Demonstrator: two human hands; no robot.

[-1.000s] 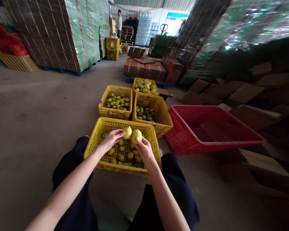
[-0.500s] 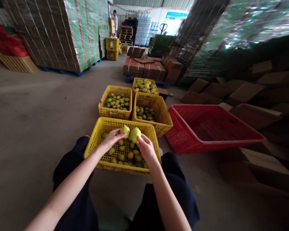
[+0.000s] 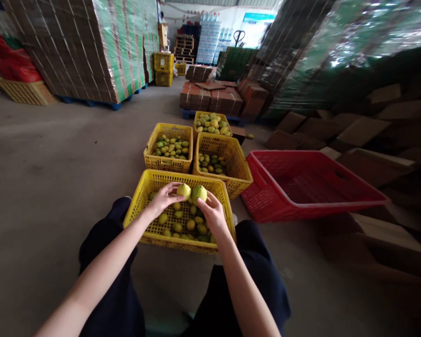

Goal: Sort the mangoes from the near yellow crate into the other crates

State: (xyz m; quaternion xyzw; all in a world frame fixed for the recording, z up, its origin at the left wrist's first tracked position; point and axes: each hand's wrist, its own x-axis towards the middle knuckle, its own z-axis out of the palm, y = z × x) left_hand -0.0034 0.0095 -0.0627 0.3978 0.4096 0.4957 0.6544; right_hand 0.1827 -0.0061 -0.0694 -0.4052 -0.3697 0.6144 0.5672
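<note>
Left hand curled about a round yellow-green fruit, right hand about a greener fruit, partly hiding the yellow plastic crate!

The left hand grips one yellow-green lemon and the right hand grips a second lemon, both held side by side above a perforated yellow crate that contains loose lemons. Three further yellow crates, each containing fruit, stand directly beyond it. A red plastic crate sits to the right, near a pile of cardboard boxes, and film-wrapped stacks stand on both sides.
</note>
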